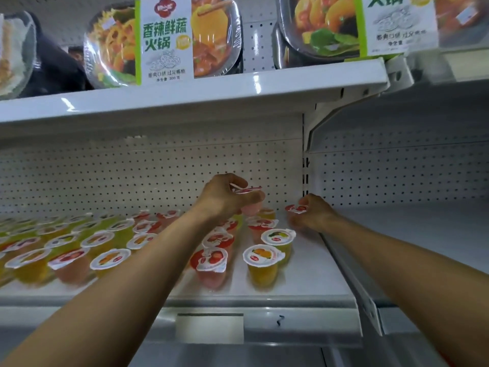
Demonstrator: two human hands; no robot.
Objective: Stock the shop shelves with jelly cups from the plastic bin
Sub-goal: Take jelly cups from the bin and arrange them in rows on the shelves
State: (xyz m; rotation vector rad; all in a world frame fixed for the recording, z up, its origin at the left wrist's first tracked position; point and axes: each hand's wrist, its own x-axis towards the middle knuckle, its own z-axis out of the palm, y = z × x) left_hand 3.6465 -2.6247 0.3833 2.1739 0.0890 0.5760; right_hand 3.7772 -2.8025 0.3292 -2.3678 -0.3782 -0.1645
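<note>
Along the front edge of the shelf (304, 276), cups (262, 260) are standing upright, lids up, so the labels are facing the shopper. Farther in, our left hand (225, 197) is holding a red cup (248, 192) above the back rows, fingers curled round it. Our right hand (315, 211) is pinching a second cup (296, 209) at the back right corner, probably to fill the gap there. The bin is out of view.

Your shelf (304, 276) looks like white painted metal, smooth and glossy toward its front edge. The back panel (132, 168) is perforated and matt white. The cups (262, 271) are clear, shiny plastic under smooth printed lids (263, 255). Above, the bowls (111, 49) wear glossy film and matt paper sleeves (164, 41).
</note>
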